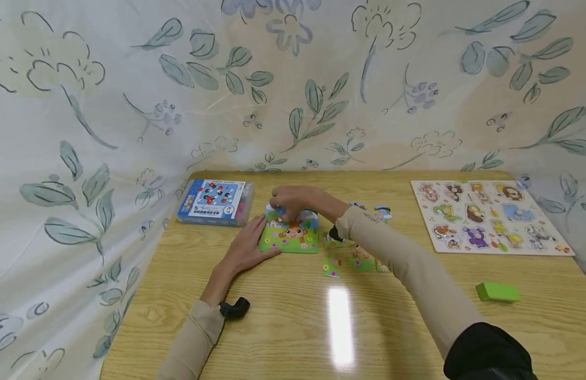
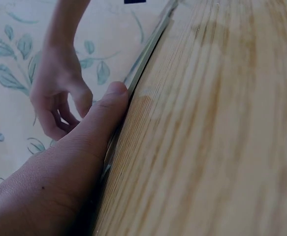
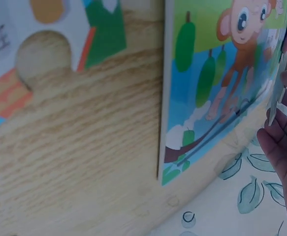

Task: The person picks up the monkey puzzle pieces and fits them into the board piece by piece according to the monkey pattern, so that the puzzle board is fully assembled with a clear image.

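Note:
A square monkey puzzle board (image 1: pixel 288 243) lies on the table. My left hand (image 1: pixel 247 248) rests at its left side, fingers straight along the edge and thumb at the near corner. In the left wrist view, the thumb (image 2: pixel 111 101) lies along the board's edge. My right hand (image 1: pixel 295 198) is over the board's upper left part. Its fingers pinch a thin puzzle piece (image 3: pixel 277 93), seen nearly edge-on in the right wrist view; its picture is hidden. Loose puzzle pieces (image 1: pixel 361 262) lie right of the board, partly covered by my right forearm.
A plastic box with a molecule picture (image 1: pixel 216 200) stands at the back left. On the right lies a white animal puzzle board (image 1: pixel 492 216), with a green block (image 1: pixel 497 292) nearer me. A floral cloth (image 1: pixel 293 95) hangs behind the wooden table (image 1: pixel 274 327).

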`<state>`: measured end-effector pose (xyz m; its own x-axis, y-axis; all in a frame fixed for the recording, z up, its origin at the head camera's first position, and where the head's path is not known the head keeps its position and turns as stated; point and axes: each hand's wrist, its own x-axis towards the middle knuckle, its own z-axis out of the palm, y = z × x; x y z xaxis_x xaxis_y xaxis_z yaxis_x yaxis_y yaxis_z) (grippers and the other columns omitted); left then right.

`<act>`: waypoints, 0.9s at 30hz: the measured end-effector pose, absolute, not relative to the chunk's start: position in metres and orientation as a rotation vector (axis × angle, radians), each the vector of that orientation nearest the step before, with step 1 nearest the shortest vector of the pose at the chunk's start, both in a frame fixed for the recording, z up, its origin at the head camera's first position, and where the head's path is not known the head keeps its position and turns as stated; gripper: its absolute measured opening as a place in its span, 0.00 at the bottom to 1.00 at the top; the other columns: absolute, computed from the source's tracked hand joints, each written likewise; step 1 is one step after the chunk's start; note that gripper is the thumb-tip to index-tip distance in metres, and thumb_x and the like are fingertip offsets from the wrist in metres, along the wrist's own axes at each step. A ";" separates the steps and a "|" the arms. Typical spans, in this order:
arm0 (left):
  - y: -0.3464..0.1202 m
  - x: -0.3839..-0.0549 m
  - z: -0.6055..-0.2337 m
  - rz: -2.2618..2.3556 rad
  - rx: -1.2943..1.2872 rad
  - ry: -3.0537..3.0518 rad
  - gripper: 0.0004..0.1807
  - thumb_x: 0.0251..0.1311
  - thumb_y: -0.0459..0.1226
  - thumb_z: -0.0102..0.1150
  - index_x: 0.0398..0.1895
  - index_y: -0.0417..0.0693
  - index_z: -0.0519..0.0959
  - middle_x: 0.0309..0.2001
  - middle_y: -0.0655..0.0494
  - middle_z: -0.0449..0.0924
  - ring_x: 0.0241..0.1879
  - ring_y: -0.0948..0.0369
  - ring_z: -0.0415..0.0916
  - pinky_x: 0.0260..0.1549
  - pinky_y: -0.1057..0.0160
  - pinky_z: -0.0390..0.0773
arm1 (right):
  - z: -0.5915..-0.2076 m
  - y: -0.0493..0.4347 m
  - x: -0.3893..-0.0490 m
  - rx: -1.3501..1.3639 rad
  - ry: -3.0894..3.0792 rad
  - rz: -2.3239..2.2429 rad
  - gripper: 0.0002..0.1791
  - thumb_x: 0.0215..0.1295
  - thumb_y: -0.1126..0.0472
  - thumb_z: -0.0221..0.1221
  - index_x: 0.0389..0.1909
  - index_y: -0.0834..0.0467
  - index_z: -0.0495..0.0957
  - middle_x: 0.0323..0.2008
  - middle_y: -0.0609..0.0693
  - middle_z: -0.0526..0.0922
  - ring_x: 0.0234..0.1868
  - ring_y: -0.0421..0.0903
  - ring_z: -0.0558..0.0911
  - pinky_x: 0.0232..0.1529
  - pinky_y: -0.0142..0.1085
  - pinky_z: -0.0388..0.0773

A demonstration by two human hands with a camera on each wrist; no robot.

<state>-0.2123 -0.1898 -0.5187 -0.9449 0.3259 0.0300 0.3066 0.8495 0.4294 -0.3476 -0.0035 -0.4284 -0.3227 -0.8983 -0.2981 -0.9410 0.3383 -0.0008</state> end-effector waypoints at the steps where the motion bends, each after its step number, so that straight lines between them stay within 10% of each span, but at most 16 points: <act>1: -0.190 -0.213 -0.519 0.677 0.511 2.983 0.55 0.55 0.68 0.54 0.78 0.49 0.47 0.78 0.50 0.48 0.77 0.49 0.47 0.72 0.44 0.56 | -0.429 -0.004 -0.348 -1.647 2.361 0.248 0.20 0.65 0.49 0.58 0.53 0.56 0.77 0.47 0.55 0.77 0.42 0.48 0.75 0.45 0.39 0.74; 27: -0.192 -0.211 -0.521 0.674 0.522 2.991 0.55 0.55 0.67 0.55 0.78 0.50 0.47 0.78 0.51 0.46 0.78 0.51 0.45 0.73 0.46 0.55 | -0.439 -0.013 -0.349 -1.587 2.349 0.168 0.17 0.65 0.52 0.56 0.49 0.58 0.78 0.46 0.55 0.77 0.36 0.44 0.71 0.39 0.36 0.70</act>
